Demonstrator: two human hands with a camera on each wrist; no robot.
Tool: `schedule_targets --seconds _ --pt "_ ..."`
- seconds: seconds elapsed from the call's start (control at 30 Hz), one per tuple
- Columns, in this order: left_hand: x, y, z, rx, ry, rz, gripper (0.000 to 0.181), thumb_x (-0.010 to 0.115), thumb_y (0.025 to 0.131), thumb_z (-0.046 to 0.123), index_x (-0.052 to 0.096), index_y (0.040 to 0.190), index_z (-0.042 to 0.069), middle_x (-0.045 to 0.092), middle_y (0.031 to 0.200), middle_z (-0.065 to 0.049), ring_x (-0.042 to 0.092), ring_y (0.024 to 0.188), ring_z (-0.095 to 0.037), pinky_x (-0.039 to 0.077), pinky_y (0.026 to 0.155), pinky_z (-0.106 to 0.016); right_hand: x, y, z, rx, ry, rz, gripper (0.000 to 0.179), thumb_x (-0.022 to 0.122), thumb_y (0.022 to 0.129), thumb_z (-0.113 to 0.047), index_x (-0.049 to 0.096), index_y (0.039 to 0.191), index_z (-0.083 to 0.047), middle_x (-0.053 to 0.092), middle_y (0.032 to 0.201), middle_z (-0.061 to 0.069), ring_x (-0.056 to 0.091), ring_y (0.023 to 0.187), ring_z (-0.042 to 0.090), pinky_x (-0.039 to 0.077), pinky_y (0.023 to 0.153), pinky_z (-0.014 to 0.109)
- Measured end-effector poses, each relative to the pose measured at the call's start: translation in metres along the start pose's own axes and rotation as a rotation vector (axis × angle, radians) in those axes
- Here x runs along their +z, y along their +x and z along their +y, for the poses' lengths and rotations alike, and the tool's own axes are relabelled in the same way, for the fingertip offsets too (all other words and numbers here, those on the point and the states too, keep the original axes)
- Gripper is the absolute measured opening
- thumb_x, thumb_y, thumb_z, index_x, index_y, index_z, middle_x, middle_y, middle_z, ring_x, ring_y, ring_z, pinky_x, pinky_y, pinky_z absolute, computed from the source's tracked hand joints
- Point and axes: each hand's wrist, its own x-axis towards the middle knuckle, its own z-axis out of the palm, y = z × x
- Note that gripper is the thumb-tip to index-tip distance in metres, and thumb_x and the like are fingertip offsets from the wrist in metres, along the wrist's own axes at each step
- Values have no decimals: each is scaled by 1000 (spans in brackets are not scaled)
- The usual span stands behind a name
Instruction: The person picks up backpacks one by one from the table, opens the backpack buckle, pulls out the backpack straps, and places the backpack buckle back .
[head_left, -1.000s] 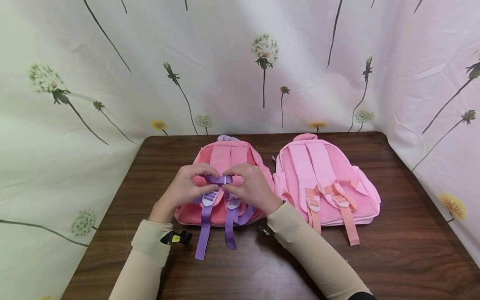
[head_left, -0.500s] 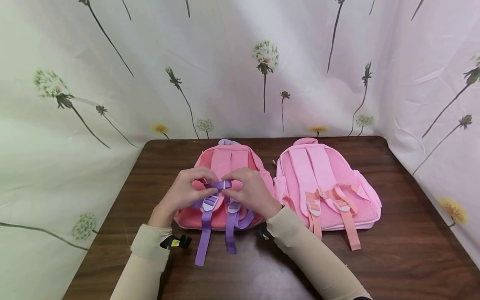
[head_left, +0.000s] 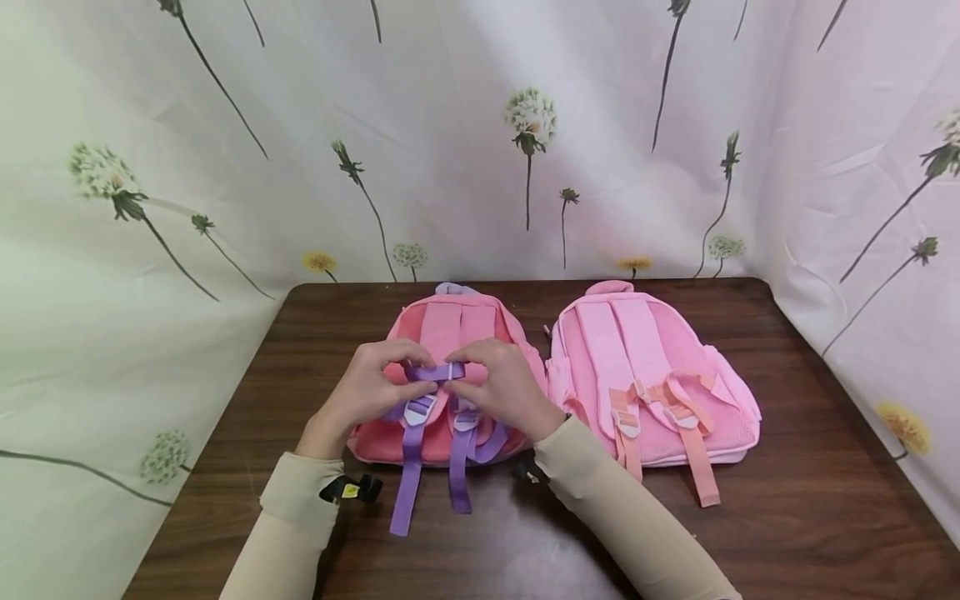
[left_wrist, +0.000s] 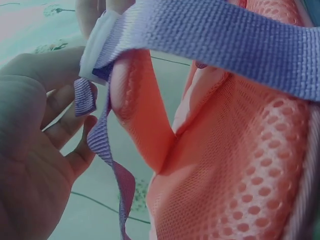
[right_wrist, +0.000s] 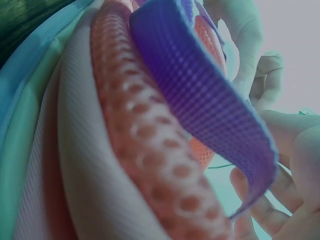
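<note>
A coral-pink backpack [head_left: 513,333] lies back side up, its shoulder straps facing me. Over its middle, both hands hold a short purple chest strap [head_left: 429,372] stretched between them. The left hand [head_left: 363,387] pinches the strap's left part between thumb and index finger. At the strap's right end, beside a small white clip [head_left: 452,371], the right hand [head_left: 506,385] pinches with thumb and fingertips. Below hang two purple webbing straps [head_left: 407,483] with white buckles [head_left: 418,409]. Close up in the left wrist view, a white buckle [left_wrist: 97,47] sits by the left fingers. A purple strap [right_wrist: 200,95] curves across the right wrist view.
A second, light-pink backpack [head_left: 663,321] lies against the first one's right side, with peach straps [head_left: 701,467] hanging over its lower edge. Both rest on a dark wooden table [head_left: 787,500]. A flower-printed curtain [head_left: 465,150] stands behind the table and along its sides.
Both hands keep their pinch on the purple strap, with only slight finger shifts. The whole scene sits a little lower in the head view. The backpacks stay in place.
</note>
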Motion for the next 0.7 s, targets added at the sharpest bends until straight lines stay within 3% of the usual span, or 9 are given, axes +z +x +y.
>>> schedule_targets --seconds 0.2,0.47,0.7 --pt "2 3 -2 59 -25 20 29 92 78 1 81 102 13 79 99 1 71 90 -16 55 87 -21 -1 1 0 -6 9 9 28 90 84 -17 81 109 -8 80 103 4 73 101 21 58 93 38" --pt "3 6 1 56 -48 -2 30 92 78 0 80 102 13 78 100 2 69 90 -16 56 86 -23 -1 1 0 -17 10 7 27 90 84 -17 81 108 -8 80 103 3 73 101 20 57 93 37" --pt "0 1 1 -2 -9 -1 33 89 80 -2 77 105 15 75 99 4 67 91 -16 57 84 -32 0 0 1 -10 16 4 30 91 83 -15 81 109 -6 80 103 5 73 101 21 58 92 38"
